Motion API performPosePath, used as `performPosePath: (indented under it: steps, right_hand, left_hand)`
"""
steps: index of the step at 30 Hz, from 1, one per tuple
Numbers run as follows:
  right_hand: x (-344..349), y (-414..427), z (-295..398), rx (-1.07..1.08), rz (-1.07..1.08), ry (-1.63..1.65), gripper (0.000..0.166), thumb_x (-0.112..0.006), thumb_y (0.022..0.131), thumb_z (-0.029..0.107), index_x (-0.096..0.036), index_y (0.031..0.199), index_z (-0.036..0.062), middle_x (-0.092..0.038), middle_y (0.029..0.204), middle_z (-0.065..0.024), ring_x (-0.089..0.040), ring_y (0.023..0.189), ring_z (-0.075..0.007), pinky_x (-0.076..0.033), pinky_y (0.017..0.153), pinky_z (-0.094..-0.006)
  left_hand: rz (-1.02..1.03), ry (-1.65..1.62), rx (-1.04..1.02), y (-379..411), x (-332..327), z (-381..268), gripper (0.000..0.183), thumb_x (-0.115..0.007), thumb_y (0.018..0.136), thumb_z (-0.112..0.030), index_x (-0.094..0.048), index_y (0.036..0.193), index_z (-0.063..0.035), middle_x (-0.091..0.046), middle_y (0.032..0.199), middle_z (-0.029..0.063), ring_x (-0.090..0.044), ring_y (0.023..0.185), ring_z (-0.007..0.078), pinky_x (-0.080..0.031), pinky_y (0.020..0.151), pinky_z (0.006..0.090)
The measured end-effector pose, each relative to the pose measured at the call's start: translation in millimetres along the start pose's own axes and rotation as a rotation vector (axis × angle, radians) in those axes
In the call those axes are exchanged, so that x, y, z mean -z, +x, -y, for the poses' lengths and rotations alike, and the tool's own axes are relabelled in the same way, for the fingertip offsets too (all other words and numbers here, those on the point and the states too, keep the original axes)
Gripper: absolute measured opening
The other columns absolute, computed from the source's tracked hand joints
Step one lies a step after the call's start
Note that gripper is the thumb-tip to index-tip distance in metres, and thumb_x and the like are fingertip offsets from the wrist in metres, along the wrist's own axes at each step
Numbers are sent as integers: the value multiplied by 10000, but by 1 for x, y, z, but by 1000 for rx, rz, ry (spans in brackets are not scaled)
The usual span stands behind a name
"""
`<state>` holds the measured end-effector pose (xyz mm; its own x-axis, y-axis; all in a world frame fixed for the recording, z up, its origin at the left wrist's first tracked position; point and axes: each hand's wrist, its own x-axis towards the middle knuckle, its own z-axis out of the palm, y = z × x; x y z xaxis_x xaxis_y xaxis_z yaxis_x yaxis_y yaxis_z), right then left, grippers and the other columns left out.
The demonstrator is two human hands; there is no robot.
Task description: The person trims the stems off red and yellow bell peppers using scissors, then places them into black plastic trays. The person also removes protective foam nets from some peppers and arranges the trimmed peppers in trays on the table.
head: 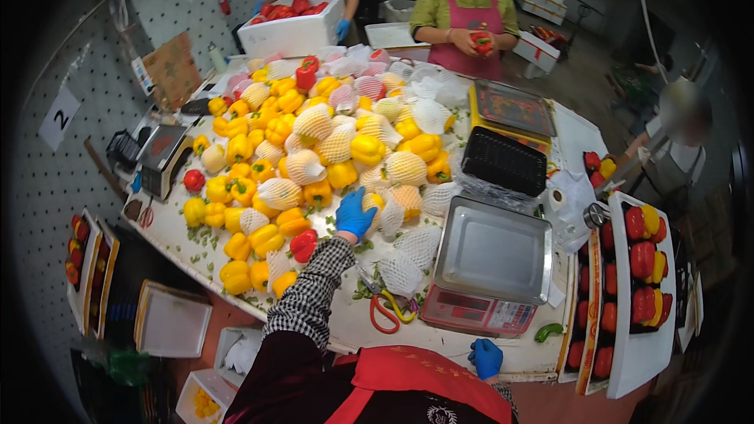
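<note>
My left hand [355, 214], in a blue glove, reaches onto the pile beside a foam-netted yellow bell pepper [374, 203]; whether its fingers touch that pepper I cannot tell. Around it lie bare yellow bell peppers [266, 240], others in white foam nets [280, 193], and a red bell pepper [303, 245] nearer me. Scissors [386, 305] with red and yellow handles rest on the table in front of me, near empty foam nets [400, 272]. My right hand [486, 358], also gloved in blue, is curled at the table's front edge, right of my apron, with nothing visible in it.
A digital scale [480, 308] bears a steel tray [495, 250]. Behind it are a black plastic crate [505, 160] and another scale [512, 111]. A green chilli pepper [549, 332] lies at front right. Packed pepper trays [642, 359] stand at the right edge. Co-workers [468, 17] stand across the table.
</note>
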<state>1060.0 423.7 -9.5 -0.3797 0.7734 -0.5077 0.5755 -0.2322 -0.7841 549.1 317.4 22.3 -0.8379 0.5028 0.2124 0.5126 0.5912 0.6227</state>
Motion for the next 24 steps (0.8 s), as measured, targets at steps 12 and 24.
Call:
performPosePath:
  steps: [12, 24]
  right_hand:
    - [1, -2, 6, 107, -65, -249, 312, -544, 915, 351, -692, 805, 101, -668, 643, -80, -660, 592, -235, -494, 595, -369]
    - [-1, -11, 20, 105, -73, -273, 302, -541, 917, 350, -699, 828, 108, -669, 646, -80, -663, 586, -229, -497, 591, -374]
  left_hand:
    - [354, 56, 53, 18, -8, 24, 893, -847, 627, -432, -468, 1334, -42, -534, 1258, 262, -562, 1134, 387, -479, 924, 449]
    - [244, -67, 83, -6, -7, 12, 861, -828, 677, -315, -417, 1377, -29, -575, 1228, 239, -574, 1118, 385, -475, 921, 430]
